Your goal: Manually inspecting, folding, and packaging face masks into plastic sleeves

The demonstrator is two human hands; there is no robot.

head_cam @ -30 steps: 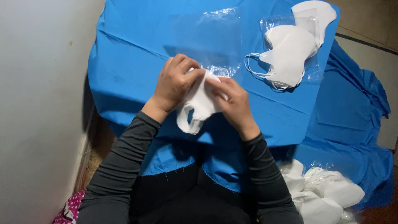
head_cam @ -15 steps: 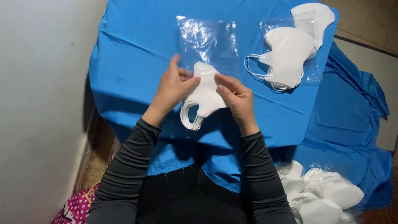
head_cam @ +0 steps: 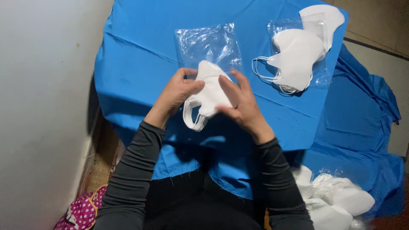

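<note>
**Both hands hold a stack of white masks at the mouth of a clear bag**

The stack of folded white masks (head_cam: 208, 91) sits between the two hands above the desk, its ear loops hanging down at the lower left. The left hand (head_cam: 177, 91) grips the stack's left edge, thumb on top and fingers curled around it. The right hand (head_cam: 238, 102) presses its thumb and fingers flat against the right side, closed on the same stack. The top of the stack touches the open lower edge of a clear plastic bag (head_cam: 208, 42), which lies flat on the blue cloth (head_cam: 140, 51) covering the desk.

To the right lies a pile of white masks (head_cam: 298, 59) on more clear plastic. At the lower right, bagged masks (head_cam: 336, 204) lie heaped.
</note>
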